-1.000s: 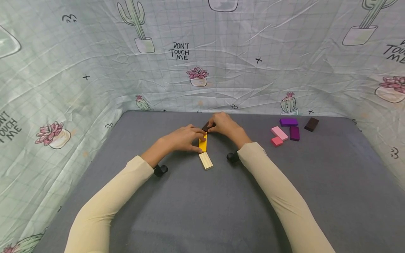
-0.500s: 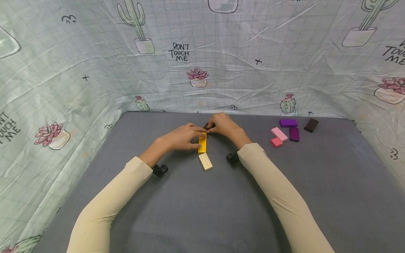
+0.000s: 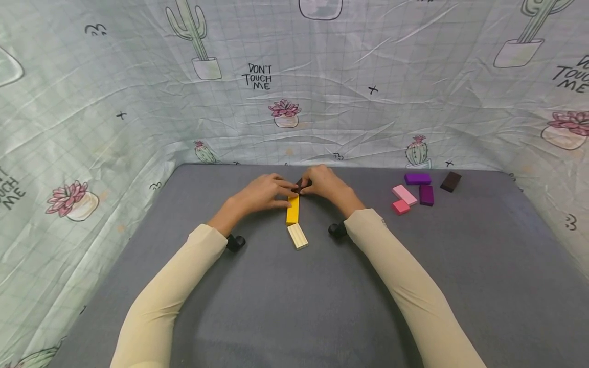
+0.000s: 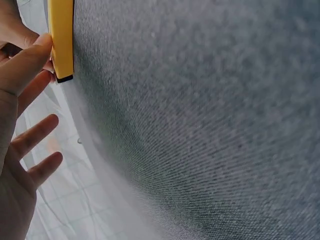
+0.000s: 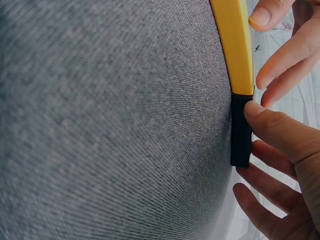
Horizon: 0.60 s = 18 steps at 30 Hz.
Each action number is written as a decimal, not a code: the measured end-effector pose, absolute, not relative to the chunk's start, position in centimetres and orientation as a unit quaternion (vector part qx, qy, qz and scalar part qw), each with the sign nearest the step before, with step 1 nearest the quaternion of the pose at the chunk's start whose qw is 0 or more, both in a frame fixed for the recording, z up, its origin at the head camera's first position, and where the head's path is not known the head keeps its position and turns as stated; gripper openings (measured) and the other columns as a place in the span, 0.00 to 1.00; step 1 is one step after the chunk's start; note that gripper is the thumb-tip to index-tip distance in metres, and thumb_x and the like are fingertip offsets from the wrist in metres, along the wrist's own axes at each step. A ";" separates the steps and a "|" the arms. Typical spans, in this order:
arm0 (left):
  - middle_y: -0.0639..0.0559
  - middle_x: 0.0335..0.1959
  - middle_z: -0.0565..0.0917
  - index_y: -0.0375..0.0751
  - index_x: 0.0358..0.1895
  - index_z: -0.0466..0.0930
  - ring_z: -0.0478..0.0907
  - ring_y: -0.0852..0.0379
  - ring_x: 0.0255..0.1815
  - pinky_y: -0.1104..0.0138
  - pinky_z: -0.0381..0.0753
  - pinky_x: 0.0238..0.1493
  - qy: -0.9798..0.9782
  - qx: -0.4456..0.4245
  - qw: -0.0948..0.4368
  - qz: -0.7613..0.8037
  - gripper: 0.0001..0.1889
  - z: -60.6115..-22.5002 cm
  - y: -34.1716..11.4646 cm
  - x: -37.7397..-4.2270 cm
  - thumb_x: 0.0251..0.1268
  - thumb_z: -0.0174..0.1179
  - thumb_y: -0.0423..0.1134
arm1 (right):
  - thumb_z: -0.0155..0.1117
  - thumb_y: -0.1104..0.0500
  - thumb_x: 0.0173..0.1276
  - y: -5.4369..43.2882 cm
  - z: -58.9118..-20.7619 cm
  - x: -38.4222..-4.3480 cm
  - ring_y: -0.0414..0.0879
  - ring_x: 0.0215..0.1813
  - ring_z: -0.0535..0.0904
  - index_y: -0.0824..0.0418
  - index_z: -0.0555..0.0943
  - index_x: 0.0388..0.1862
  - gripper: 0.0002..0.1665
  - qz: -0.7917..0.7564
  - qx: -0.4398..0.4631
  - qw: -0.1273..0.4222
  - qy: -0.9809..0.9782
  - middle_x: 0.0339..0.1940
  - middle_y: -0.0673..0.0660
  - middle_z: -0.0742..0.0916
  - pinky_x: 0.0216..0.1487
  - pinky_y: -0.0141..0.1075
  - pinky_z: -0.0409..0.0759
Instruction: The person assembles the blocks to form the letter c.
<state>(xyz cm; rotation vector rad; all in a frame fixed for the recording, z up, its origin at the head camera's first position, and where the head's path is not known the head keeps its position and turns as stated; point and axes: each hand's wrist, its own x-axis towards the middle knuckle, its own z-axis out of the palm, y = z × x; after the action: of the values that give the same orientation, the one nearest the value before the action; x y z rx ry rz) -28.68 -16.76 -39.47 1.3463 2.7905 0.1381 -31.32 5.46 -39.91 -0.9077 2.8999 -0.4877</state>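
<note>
In the head view a yellow block (image 3: 292, 213) lies lengthwise on the grey table (image 3: 257, 306), with a pale wood block (image 3: 297, 236) angled at its near end. A dark brown block (image 5: 241, 131) meets the yellow one end to end in the right wrist view. My right hand (image 3: 324, 184) pinches this dark block, thumb on top and fingertips at its far end and side. My left hand (image 3: 263, 194) reaches over the yellow block from the left, fingers extended; its thumb (image 4: 44, 42) touches the yellow block's upper edge. Fingers partly hide the dark block from above.
To the right lie two purple blocks (image 3: 417, 179), a light pink block (image 3: 404, 194), a coral block (image 3: 401, 207) and another dark brown block (image 3: 451, 181). A patterned cloth (image 3: 340, 117) hangs behind the table's far edge.
My left hand has slid slightly away from me along the yellow block, its thumb leaving the near end, so more yellow shows. My right hand stays on the dark brown block.
</note>
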 end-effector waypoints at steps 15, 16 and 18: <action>0.62 0.70 0.76 0.60 0.63 0.83 0.71 0.48 0.69 0.43 0.67 0.68 0.911 0.409 0.049 0.009 0.20 -39.3 -16.8 -29.1 0.72 0.60 0.56 | 0.72 0.56 0.70 5.6 -39.9 -31.2 0.49 0.52 0.84 0.58 0.91 0.45 0.09 -0.161 -0.307 0.027 0.938 0.47 0.54 0.89 0.56 0.42 0.81; 0.63 0.70 0.76 0.60 0.63 0.83 0.71 0.48 0.69 0.43 0.67 0.68 0.911 0.410 0.048 0.007 0.20 -39.3 -16.8 -29.1 0.72 0.60 0.56 | 0.72 0.56 0.70 5.7 -39.9 -31.2 0.49 0.53 0.84 0.58 0.91 0.45 0.09 -0.161 -0.309 0.025 0.937 0.48 0.54 0.89 0.57 0.42 0.81; 0.63 0.70 0.76 0.60 0.63 0.83 0.71 0.48 0.68 0.43 0.67 0.68 0.911 0.410 0.046 0.008 0.20 -39.3 -16.8 -29.1 0.72 0.60 0.56 | 0.72 0.58 0.69 5.9 -40.0 -31.2 0.50 0.55 0.83 0.58 0.91 0.46 0.09 -0.163 -0.311 0.021 0.936 0.50 0.55 0.89 0.59 0.43 0.80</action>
<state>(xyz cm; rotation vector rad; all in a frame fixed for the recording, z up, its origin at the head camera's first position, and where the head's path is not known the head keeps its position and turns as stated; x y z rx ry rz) -29.07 -16.75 -39.32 1.2527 2.7812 0.0244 -31.20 5.91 -39.98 -0.9657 2.9018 -0.5042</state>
